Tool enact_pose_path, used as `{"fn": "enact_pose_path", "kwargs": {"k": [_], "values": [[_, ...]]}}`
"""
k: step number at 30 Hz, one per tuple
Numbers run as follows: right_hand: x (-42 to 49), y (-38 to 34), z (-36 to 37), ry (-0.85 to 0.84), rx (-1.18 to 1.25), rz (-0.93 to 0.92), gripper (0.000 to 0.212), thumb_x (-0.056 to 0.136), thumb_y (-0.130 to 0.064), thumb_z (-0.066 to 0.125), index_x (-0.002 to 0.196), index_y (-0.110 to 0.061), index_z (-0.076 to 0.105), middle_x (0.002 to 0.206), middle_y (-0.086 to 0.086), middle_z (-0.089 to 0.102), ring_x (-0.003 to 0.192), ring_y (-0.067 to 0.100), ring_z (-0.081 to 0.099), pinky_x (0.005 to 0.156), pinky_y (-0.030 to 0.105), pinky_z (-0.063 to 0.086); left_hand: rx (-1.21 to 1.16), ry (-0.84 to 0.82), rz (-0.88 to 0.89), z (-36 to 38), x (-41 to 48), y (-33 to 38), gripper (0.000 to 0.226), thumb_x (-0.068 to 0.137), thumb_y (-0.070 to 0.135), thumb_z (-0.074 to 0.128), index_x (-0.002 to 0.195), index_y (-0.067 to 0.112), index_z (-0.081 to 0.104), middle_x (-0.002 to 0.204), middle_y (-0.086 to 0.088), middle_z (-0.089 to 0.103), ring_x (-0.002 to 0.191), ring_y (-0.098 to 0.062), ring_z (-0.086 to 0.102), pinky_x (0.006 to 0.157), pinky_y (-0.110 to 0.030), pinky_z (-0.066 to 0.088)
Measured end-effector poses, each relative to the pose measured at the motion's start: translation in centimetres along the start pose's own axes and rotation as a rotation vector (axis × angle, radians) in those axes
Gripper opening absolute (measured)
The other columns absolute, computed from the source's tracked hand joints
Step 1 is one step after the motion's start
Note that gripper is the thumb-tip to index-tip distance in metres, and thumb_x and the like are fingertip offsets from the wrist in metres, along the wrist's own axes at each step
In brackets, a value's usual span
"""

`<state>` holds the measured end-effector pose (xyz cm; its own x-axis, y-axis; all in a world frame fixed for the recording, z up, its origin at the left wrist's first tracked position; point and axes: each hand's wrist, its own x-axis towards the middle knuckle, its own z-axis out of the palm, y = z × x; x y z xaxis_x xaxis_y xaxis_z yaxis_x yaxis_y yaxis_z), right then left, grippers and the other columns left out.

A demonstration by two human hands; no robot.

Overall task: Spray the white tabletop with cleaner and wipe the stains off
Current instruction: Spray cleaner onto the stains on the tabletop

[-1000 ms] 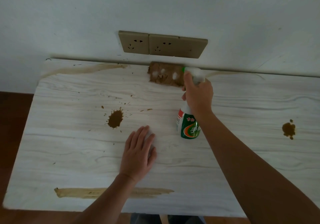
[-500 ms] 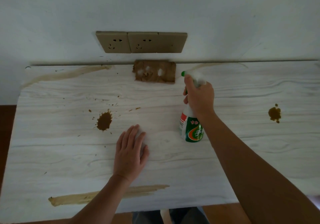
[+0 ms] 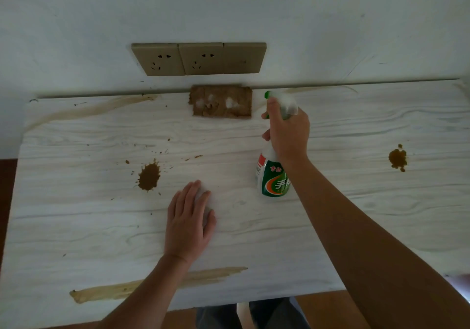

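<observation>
At the far edge of the white wood-grain tabletop [image 3: 356, 227], the brown rectangular smear [image 3: 221, 101] carries two white blobs of foam, so spraying appears to have begun there. Nothing looks wiped yet. The dark brown splat [image 3: 149, 176] left of centre, the dark blob [image 3: 397, 158] near the right edge, the tan streak [image 3: 101, 108] toward the far left corner and the tan streak [image 3: 152, 284] along the near edge all look untouched.

The right hand [image 3: 288, 132] is clamped around the neck of the green-and-white spray bottle [image 3: 273, 181], which is held above the middle of the tabletop with its nozzle just right of the smear. The left hand [image 3: 188, 223] lies flat with its fingers straight. Whether the pale patch under it is a cloth cannot be told.

Compared with a second ago, the nozzle has drawn slightly off the smear's right end. The left hand has stayed put, and the foam blobs look unchanged.
</observation>
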<state>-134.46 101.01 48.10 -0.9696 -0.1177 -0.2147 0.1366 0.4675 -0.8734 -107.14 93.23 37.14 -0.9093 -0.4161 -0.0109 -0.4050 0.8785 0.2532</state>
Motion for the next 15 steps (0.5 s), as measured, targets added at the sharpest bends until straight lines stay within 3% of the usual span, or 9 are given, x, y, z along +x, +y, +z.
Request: {"fn": "enact_pose_path", "kwargs": {"k": [3, 8, 11, 15], "values": [[-0.1, -0.2, 0.0, 0.002, 0.012, -0.017, 0.037, 0.094, -0.049, 0.058, 0.089, -0.014, 0.069, 0.079, 0.003, 0.073, 0.045, 0.011, 0.064, 0.047, 0.019, 0.049, -0.003, 0.006, 0.007, 0.0, 0.0, 0.0, 0.049, 0.1, 0.039, 0.043, 0.137, 0.011, 0.06, 0.156, -0.014, 0.046, 0.149, -0.031, 0.037, 0.123, -0.05, 0.03], [-1.1, 0.0, -1.5, -0.124, -0.019, -0.1, 0.033, 0.096, -0.051, 0.057, 0.098, -0.018, 0.063, 0.082, 0.003, 0.071, 0.067, 0.013, 0.071, 0.066, 0.033, 0.059, -0.006, -0.002, 0.008, -0.1, 0.0, 0.0, 0.05, 0.1, 0.04, 0.042, 0.138, 0.011, 0.059, 0.156, -0.014, 0.046, 0.149, -0.031, 0.037, 0.123, -0.05, 0.029], [-2.3, 0.2, -3.3, -0.173, -0.147, -0.198, 0.028, 0.098, -0.047, 0.054, 0.1, -0.02, 0.056, 0.085, 0.005, 0.064, 0.073, 0.015, 0.061, 0.067, 0.03, 0.05, -0.015, 0.004, 0.01, -0.1, 0.0, 0.0, 0.05, 0.1, 0.04, 0.042, 0.138, 0.011, 0.058, 0.156, -0.014, 0.046, 0.149, -0.031, 0.037, 0.123, -0.05, 0.03], [-4.1, 0.4, -6.4, -0.185, -0.197, -0.238, 0.025, 0.094, -0.05, 0.059, 0.1, -0.027, 0.051, 0.097, 0.002, 0.057, 0.081, 0.013, 0.058, 0.072, 0.028, 0.052, -0.028, -0.009, 0.007, -0.2, 0.1, 0.1, 0.05, 0.099, 0.04, 0.042, 0.136, 0.011, 0.059, 0.155, -0.015, 0.047, 0.148, -0.032, 0.039, 0.122, -0.051, 0.031]]}}
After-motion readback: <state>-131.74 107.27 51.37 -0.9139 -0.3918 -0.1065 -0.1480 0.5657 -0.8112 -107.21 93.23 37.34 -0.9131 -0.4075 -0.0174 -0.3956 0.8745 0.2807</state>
